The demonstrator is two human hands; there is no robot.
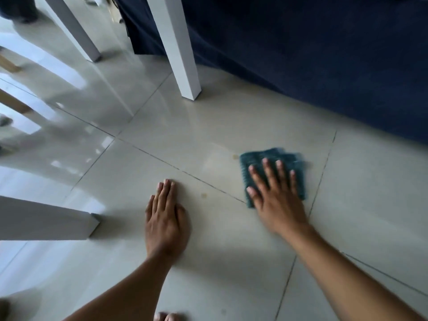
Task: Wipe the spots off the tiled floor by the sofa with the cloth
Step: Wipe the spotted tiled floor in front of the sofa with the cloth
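Observation:
A teal ribbed cloth (252, 159) lies flat on the pale glossy tiled floor (208, 126), a short way in front of the dark blue sofa (324, 54). My right hand (275, 193) presses down on the cloth with its fingers spread; the cloth's right edge is blurred. My left hand (165, 216) rests palm down on the bare tile with its fingers together, holding nothing. A small yellowish spot (235, 156) shows just left of the cloth's top corner. Another faint spot (203, 195) lies between my two hands.
A white table leg (178, 49) stands on the tile in front of the sofa, another (76, 28) at the far left, and a third (46, 220) lies close to my left hand. Wooden chair legs (14, 104) show at the left edge. Toes (170, 316) show at the bottom.

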